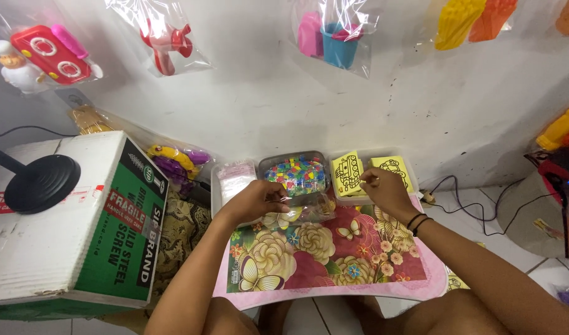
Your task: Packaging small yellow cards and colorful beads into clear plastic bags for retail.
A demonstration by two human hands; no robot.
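My left hand point(255, 200) is closed on a small clear plastic bag point(306, 211) that lies at the far edge of a flower-patterned board point(334, 260). My right hand point(384, 189) pinches a yellow card with a line drawing point(348, 175), which stands tilted in a clear tray point(403, 162) beside a second yellow card point(393, 167). Between them sits a clear box of small coloured pieces point(295, 174). A tray with clear bags point(235, 177) is at the left.
A large cardboard box point(67, 229) with a black round stand base point(39, 183) on it stands at the left. Bagged toys hang on the white wall point(266, 93). Black cables point(477, 211) run over the tiled floor at the right.
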